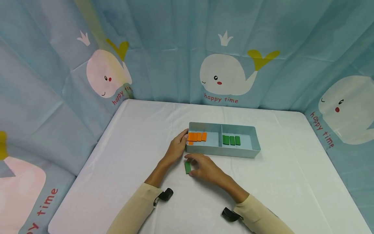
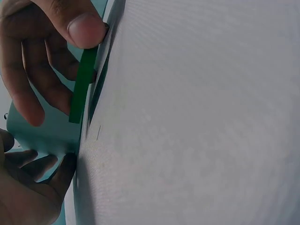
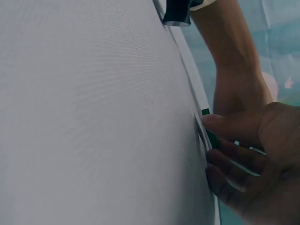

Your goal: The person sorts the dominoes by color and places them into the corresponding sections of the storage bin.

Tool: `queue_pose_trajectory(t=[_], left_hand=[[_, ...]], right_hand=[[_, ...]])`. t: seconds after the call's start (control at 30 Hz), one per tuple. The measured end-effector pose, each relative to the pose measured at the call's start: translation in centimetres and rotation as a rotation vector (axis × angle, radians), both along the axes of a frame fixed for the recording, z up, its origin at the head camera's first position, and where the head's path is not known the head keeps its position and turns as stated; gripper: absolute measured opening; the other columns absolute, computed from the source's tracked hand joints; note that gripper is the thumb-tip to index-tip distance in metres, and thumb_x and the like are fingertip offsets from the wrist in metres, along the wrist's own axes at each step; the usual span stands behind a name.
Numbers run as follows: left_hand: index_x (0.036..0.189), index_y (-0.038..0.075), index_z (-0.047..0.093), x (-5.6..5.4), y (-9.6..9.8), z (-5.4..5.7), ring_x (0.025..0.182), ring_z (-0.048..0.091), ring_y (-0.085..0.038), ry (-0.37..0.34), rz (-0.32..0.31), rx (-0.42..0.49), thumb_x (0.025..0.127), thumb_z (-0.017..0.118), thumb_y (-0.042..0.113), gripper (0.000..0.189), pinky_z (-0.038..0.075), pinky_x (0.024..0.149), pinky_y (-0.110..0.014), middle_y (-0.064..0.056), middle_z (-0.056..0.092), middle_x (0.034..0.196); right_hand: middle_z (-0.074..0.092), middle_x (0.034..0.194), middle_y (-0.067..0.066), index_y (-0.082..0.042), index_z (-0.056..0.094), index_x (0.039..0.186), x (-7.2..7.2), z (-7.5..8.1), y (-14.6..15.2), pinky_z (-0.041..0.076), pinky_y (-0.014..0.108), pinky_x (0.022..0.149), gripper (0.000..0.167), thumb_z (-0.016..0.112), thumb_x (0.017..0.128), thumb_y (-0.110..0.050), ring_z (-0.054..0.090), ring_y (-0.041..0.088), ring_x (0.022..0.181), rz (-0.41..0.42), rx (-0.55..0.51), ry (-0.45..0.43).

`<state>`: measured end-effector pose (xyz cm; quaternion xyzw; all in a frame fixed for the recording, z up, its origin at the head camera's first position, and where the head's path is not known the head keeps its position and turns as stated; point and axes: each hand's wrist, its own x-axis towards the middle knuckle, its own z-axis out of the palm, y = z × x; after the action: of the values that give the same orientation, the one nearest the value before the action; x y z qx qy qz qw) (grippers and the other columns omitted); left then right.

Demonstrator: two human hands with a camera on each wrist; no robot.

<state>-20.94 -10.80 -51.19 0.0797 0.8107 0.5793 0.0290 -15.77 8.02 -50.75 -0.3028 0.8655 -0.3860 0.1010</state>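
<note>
A pale teal box (image 1: 225, 150) with two compartments stands on the white table. Flat orange tiles (image 1: 199, 136) lie in its left compartment, and flat green tiles (image 1: 232, 140) in the right one. My left hand (image 1: 175, 148) rests its fingertips against the box's left end; in the left wrist view this hand (image 2: 35, 187) touches the teal wall. In front of the box, my right hand (image 1: 205, 168) pinches a single green tile (image 1: 187, 167) between thumb and fingers. That tile (image 2: 82, 86) stands tilted close over the cloth, its upper end covered by the thumb.
White cloth covers the table (image 1: 292, 182). A blue curtain (image 1: 172, 48) printed with whales surrounds its back and sides. Black wrist cameras (image 1: 166, 194) are strapped at both sleeves, close over the table.
</note>
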Motion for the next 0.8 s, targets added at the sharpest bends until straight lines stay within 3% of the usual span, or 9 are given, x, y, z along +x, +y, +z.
queue_pose_trajectory(t=[0.27,0.5,0.8], left_hand=[[0.164,0.006,0.039,-0.1,0.0,-0.1,0.157,0.037,-0.029,0.015,0.007,-0.015,0.117,0.039,0.033,0.054,0.030,0.129,-0.052,-0.010,0.046,0.166],[0.165,0.009,0.039,0.0,0.0,-0.1,0.157,0.037,-0.026,0.002,0.008,-0.014,0.117,0.039,0.035,0.055,0.030,0.130,-0.049,-0.008,0.045,0.166],[0.165,0.006,0.037,-0.2,0.1,-0.2,0.158,0.035,-0.027,0.001,0.004,-0.012,0.117,0.038,0.033,0.055,0.029,0.130,-0.048,-0.009,0.042,0.168]], right_hand=[[0.073,0.126,0.004,-0.004,0.065,0.141,0.3,0.4,1.6,0.062,0.035,0.088,0.061,0.085,0.084,0.005,0.071,0.020,0.105,-0.027,-0.094,-0.052],[0.071,0.134,0.013,-0.002,0.063,0.142,0.4,1.2,3.1,0.064,0.037,0.089,0.061,0.082,0.086,0.008,0.072,0.024,0.108,-0.051,-0.143,-0.084],[0.069,0.139,0.014,-0.003,0.062,0.143,0.2,2.0,5.2,0.064,0.034,0.088,0.062,0.084,0.086,0.006,0.072,0.024,0.109,-0.098,-0.169,-0.048]])
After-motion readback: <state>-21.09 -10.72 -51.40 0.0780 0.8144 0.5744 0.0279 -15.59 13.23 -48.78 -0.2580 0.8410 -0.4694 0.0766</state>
